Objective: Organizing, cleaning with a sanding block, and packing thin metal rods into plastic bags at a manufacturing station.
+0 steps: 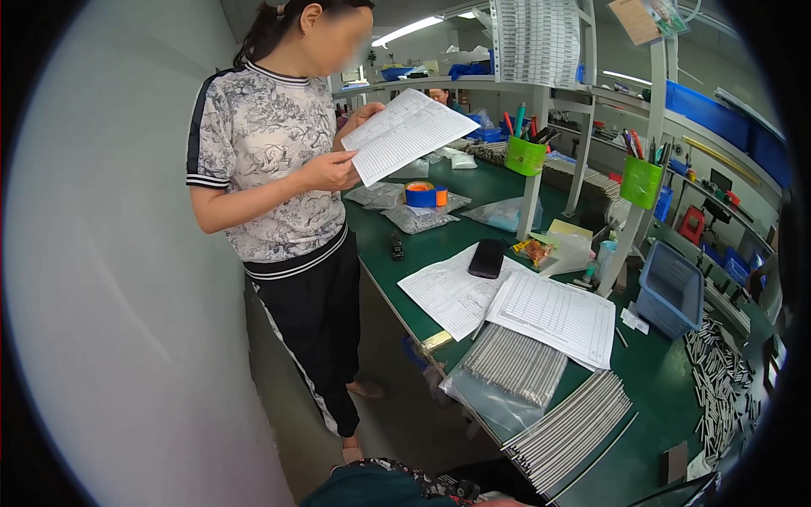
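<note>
Head view of a green workbench (422, 245) running from near right to far left. The wearer's own left and right hands are out of the picture, so it cannot be told whether they are open, closed or gripping anything; only a dark teal cloth (372, 488) and a thin pale sliver show at the near edge. Nearest to that edge lies a fanned bundle of long metal rods (570, 431), with its near ends overhanging the bench lip. Just beyond it, a second rod bundle (515, 363) rests on a clear bag. Two printed sheets (557, 317) overlap the far ends of the rods, and a black phone (487, 258) sits on the left one. Handling note, as a judgement: the rods look free to roll, so they are best gathered as a whole bundle around the middle and kept level, with the sheets lifted off first. At left a standing co-worker holds a sheet of paper (410, 131) in both hands, one co-worker's hand (334, 171) beneath it. A blue bin (672, 291) and loose short pins (718, 380) lie to the right. The print on the sheets is too small to read, the far shelves bend and blur toward the rim, and the right edge of the bench is cut off.
</note>
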Demonstrator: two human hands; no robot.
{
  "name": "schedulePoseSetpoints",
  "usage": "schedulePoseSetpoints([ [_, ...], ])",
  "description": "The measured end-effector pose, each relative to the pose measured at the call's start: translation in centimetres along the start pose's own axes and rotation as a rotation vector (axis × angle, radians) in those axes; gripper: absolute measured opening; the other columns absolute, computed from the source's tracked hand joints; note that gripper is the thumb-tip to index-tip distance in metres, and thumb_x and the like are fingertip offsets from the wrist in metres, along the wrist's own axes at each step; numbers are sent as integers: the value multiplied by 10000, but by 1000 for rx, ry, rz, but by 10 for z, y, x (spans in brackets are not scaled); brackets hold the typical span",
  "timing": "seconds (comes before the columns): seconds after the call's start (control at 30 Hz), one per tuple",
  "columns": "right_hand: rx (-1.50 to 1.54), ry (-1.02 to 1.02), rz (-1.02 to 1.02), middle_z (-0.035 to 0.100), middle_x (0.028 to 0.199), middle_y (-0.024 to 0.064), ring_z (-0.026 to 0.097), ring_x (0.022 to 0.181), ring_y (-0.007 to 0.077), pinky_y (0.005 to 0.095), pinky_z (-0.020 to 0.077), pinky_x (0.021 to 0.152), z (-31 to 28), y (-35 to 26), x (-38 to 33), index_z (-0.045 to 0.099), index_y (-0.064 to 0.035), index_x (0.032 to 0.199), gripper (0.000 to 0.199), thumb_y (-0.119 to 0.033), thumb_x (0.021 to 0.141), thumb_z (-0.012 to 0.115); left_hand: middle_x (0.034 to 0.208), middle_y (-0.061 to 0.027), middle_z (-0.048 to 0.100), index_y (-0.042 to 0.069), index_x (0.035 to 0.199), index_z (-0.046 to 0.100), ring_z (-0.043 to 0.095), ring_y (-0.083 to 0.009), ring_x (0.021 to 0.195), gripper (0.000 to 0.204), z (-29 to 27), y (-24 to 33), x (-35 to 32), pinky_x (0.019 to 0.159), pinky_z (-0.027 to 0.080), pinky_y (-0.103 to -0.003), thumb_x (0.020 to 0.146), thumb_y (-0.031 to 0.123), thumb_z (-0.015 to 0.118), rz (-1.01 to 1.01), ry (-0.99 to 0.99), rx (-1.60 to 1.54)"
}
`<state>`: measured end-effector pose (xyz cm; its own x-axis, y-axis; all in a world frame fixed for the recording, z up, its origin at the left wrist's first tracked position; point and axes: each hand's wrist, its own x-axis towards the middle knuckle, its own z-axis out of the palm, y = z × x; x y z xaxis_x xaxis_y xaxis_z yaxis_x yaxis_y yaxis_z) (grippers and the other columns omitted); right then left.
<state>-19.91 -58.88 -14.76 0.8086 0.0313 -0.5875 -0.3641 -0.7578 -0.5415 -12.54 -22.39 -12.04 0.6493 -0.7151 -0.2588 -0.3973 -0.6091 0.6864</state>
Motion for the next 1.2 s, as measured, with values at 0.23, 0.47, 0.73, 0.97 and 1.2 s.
schedulePoseSetpoints([
  [0.23,-3,31,-105,633,687,66,598,627,174,317,465,566,0,-20,1,645,5,782,304,-288,706,666,904,-164,637,106,1051,595,615,-342,868,332,8,1,-4,728,488,-437,744,229,555,4,-10,-3],
  [0.47,2,57,-212,639,701,66,604,637,176,314,474,577,-9,-50,11,640,10,792,255,-232,712,656,907,-164,637,107,1057,594,616,-340,871,334,11,6,-4,729,488,-436,748,228,552,0,-26,-1],
  [0.73,18,72,-328,645,718,67,612,649,180,311,484,589,-21,-83,16,634,16,803,201,-167,719,645,911,-164,637,109,1063,593,616,-338,875,336,28,18,-6,730,489,-436,752,228,548,-19,-61,-5],
  [0.97,138,52,-223,651,732,68,618,659,183,308,492,600,-1,-67,-35,628,20,813,158,-110,725,635,791,-153,628,105,927,579,617,-347,775,275,8,61,-41,667,496,-425,684,234,597,14,-141,-25],
  [1.2,350,210,228,616,579,109,601,522,159,311,467,488,38,-19,-170,631,47,696,187,-123,695,710,827,-118,644,116,1061,605,630,-287,744,390,-14,63,-57,657,521,-382,701,261,572,-88,-100,156],
])
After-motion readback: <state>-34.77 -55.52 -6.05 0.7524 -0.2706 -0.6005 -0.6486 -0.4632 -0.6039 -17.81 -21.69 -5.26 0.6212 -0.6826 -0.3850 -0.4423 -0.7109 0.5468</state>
